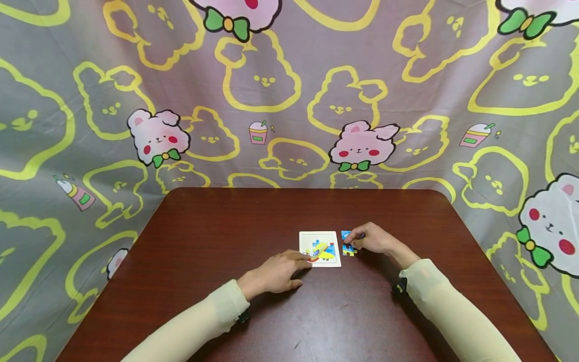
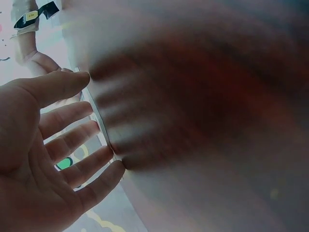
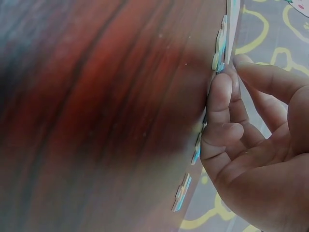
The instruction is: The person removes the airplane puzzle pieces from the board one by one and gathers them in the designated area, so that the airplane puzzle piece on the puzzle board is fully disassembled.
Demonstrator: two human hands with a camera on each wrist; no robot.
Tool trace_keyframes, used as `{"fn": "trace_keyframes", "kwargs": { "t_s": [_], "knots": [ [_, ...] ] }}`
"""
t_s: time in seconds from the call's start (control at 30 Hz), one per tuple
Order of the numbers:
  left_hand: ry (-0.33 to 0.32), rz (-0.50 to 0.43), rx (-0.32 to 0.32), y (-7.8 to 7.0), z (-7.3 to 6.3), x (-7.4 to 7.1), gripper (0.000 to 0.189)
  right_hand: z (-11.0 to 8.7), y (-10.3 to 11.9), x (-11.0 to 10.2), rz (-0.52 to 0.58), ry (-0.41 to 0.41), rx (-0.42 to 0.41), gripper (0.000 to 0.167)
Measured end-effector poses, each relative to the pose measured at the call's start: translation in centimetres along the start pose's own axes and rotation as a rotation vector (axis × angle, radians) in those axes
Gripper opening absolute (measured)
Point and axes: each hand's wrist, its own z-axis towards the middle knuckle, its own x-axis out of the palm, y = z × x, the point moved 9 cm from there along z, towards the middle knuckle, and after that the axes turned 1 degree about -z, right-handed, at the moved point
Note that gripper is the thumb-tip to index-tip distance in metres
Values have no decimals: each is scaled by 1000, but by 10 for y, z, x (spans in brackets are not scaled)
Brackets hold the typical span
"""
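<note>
A square puzzle board point(image 1: 305, 241) with a cream border lies on the table, partly filled with a yellow airplane picture on blue. My left hand point(image 1: 282, 271) reaches over its lower left edge, fingers extended and fingertips at the board. In the left wrist view, the left hand point(image 2: 72, 140) has its fingers spread, with nothing in the palm. To the right of the board lie loose puzzle pieces point(image 1: 348, 253), blue and yellow. Over them is my right hand point(image 1: 373, 238), fingers bent and fingertips right at the pieces. I cannot tell whether it pinches one.
The brown table point(image 1: 217, 231) stretches around the board on all sides. A grey curtain point(image 1: 289, 90) printed with yellow bears stands behind the far edge and along both sides. In the right wrist view, another loose piece point(image 3: 182, 192) lies flat near the right hand.
</note>
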Motion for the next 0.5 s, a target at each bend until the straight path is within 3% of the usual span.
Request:
{"fn": "trace_keyframes", "kwargs": {
  "t_s": [0.5],
  "knots": [
    [-8, 9, 0, 1, 0, 1, 48, 8, 10, 6, 37, -5, -10, 14]
  ]
}}
